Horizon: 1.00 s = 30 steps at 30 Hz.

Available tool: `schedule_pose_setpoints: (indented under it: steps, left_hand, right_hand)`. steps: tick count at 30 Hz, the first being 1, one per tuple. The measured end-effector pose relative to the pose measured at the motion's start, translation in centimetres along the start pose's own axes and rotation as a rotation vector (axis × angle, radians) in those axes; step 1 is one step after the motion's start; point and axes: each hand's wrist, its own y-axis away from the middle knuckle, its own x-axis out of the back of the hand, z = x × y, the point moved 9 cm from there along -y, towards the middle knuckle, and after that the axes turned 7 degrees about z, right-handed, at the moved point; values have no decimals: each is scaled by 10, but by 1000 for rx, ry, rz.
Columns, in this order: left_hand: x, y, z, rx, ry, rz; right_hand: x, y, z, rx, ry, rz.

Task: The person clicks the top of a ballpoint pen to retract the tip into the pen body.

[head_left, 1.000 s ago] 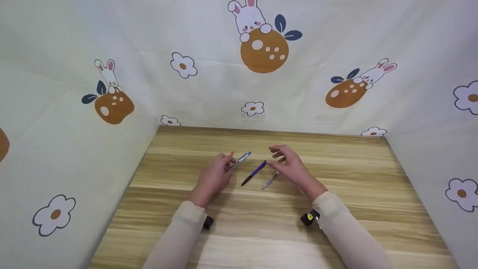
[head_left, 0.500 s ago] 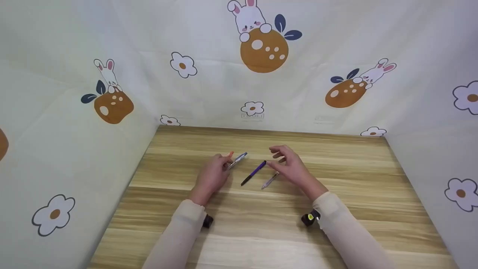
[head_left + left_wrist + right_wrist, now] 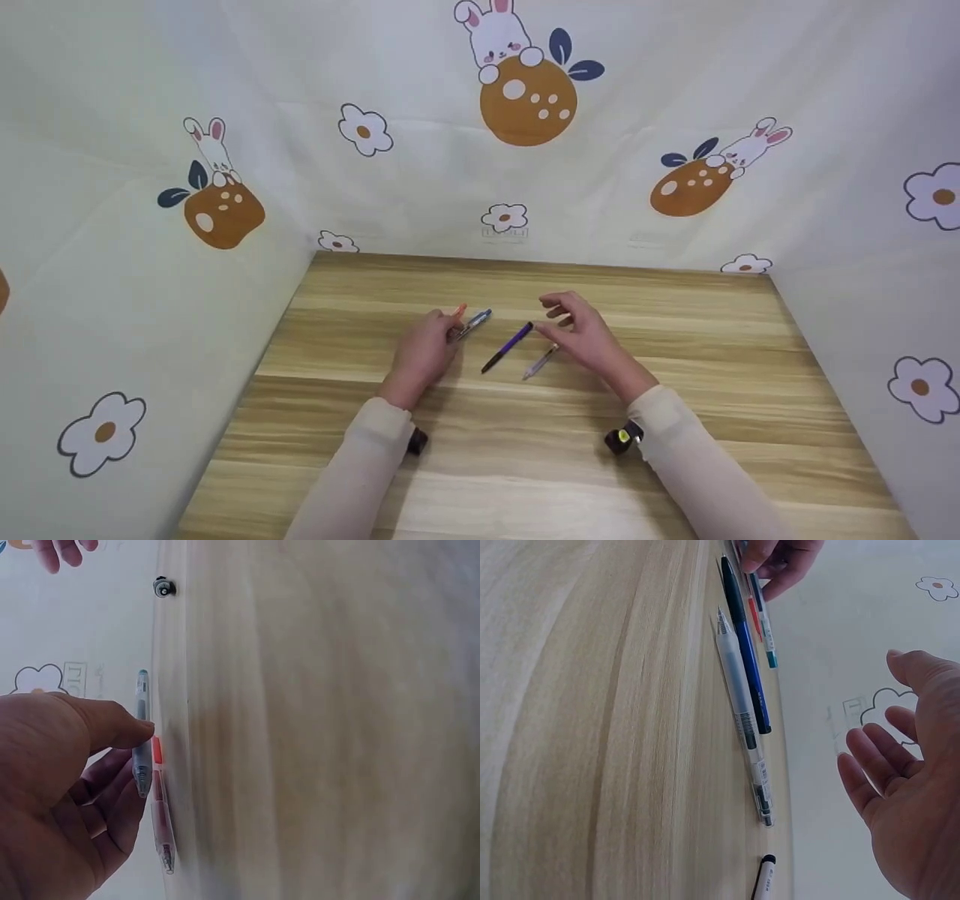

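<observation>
Pens lie in a loose fan at the middle of the wooden table (image 3: 525,465), and I read them from my left hand (image 3: 420,358) outward. That hand pinches a clear pen with a blue end (image 3: 475,323) between thumb and curled fingers; my left wrist view shows the thumb tip pressed on its barrel (image 3: 142,736). An orange-ended pen (image 3: 459,310) sits right against it, its red band (image 3: 157,751) showing just under the thumb. I cannot say for sure from these views whether the fingers hold this second pen too or it only lies beside the first.

Just to the right, apart from that pair, a dark blue pen (image 3: 508,347) lies slanted on the table, its black tip toward me. Beside it, nearly parallel, lies a translucent white pen (image 3: 541,361); in the right wrist view the two run side by side, blue (image 3: 744,649) and clear (image 3: 742,714), close but perhaps not touching.

My right hand (image 3: 585,337) hovers over the far ends of these two, fingers spread and relaxed, holding nothing; its fingers (image 3: 870,776) hang clear above the wood. A further white pen end (image 3: 763,879) peeks in at the bottom of that view.

Bare board runs broad on all sides of the pens. The printed backdrop (image 3: 525,105) with rabbits and flowers walls the table at the far edge and both sides. The near edge lies under my sleeves.
</observation>
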Motion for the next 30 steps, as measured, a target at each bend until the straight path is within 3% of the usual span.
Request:
schedule_pose_setpoints:
  steps: [19,30]
  left_hand:
    - [3,0,4,-26,21,7]
    - [2,0,-2,4,55,-2]
  right_hand:
    - [-6,0,3,-38,-78,43]
    - [-5,1,3,-30,-86,20]
